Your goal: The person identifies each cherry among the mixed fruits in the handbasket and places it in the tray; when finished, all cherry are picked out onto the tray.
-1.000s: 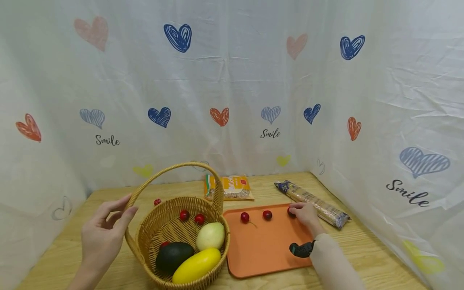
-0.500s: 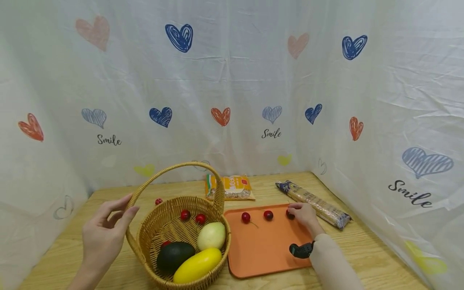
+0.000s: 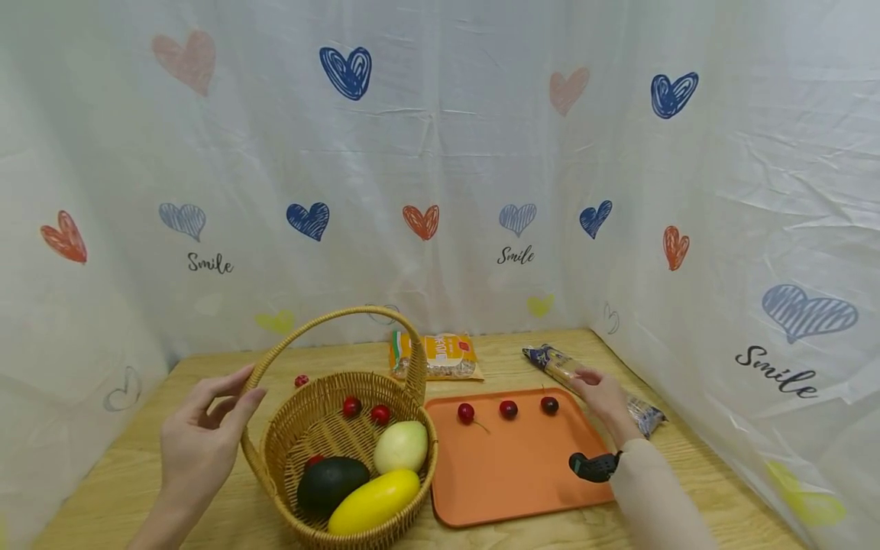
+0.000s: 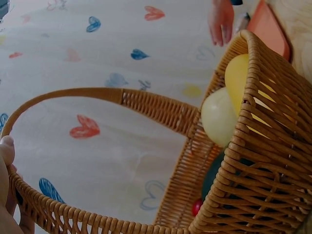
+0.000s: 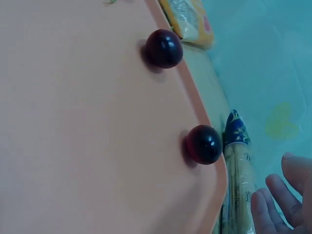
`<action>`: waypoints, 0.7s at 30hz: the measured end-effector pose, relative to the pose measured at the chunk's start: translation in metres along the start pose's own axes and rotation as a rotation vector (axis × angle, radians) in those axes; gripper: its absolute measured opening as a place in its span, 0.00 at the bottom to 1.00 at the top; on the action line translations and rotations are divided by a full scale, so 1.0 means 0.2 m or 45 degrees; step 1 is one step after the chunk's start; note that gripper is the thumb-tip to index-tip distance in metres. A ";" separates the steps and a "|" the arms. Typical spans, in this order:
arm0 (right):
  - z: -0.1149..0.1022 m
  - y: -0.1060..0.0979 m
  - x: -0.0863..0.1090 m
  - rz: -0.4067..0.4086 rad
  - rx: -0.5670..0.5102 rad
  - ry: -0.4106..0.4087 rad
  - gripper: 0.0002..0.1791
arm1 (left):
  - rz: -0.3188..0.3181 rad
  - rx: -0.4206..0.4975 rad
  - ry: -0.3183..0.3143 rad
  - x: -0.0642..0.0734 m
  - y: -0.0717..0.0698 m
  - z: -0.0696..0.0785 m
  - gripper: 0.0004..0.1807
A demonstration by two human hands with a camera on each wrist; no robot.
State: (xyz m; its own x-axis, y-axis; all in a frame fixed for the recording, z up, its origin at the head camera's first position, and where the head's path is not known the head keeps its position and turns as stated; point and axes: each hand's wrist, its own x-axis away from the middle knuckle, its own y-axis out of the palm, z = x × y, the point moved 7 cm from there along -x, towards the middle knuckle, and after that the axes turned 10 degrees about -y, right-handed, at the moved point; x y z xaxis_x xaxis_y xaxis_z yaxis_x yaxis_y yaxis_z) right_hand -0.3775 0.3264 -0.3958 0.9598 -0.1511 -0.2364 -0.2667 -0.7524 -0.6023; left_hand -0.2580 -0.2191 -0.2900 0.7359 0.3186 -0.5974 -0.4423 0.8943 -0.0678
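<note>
My left hand pinches the side of the arched handle of a wicker basket between thumb and fingers. Inside the basket lie a yellow oval fruit, a dark green oval one, a pale round one and several red cherries. Three more cherries sit in a row along the back of an orange tray, the darkest cherry at its far right corner. Fingers relaxed and holding nothing, my right hand hovers over a long clear pack of dried noodles.
An orange bag of grain lies behind the tray. A small red speckled item is on the wooden table behind the basket. White curtains printed with hearts enclose the table at the back and sides.
My right hand has let go of the darkest cherry, which now rests at the tray's corner, and moved right over the noodle pack. The left hand still holds the basket handle.
</note>
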 end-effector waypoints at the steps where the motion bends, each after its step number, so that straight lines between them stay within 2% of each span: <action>1: 0.00 0.00 0.00 0.008 -0.001 0.008 0.27 | 0.000 0.000 -0.004 0.00 0.00 0.00 0.18; 4: -0.02 0.02 0.00 0.004 -0.185 0.032 0.27 | -0.001 -0.005 -0.013 0.00 0.00 0.00 0.18; 6: -0.04 0.07 -0.01 -0.007 -0.371 0.046 0.27 | 0.001 -0.015 -0.020 0.00 0.00 0.00 0.17; 8: -0.09 0.12 -0.03 -0.049 -0.580 0.047 0.28 | 0.000 -0.037 -0.021 0.00 0.00 0.00 0.17; 10: -0.15 0.18 -0.04 -0.110 -0.716 0.029 0.28 | -0.001 -0.053 -0.021 0.00 0.00 -0.01 0.17; 16: -0.42 0.39 -0.02 -0.412 -1.014 -0.040 0.26 | 0.003 -0.065 -0.013 0.00 0.00 0.00 0.17; 21: -0.66 0.52 0.05 -0.687 -1.129 -0.124 0.24 | 0.006 -0.064 -0.006 0.00 0.00 0.00 0.17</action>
State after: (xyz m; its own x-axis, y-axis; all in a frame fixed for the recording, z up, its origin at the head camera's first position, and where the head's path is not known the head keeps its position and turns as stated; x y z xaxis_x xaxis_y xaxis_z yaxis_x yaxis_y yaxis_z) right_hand -0.3837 0.1624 -0.3600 0.9110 0.3678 -0.1866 0.3928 -0.9117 0.1205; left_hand -0.2586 -0.2192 -0.2891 0.7363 0.3245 -0.5938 -0.4709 0.8759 -0.1053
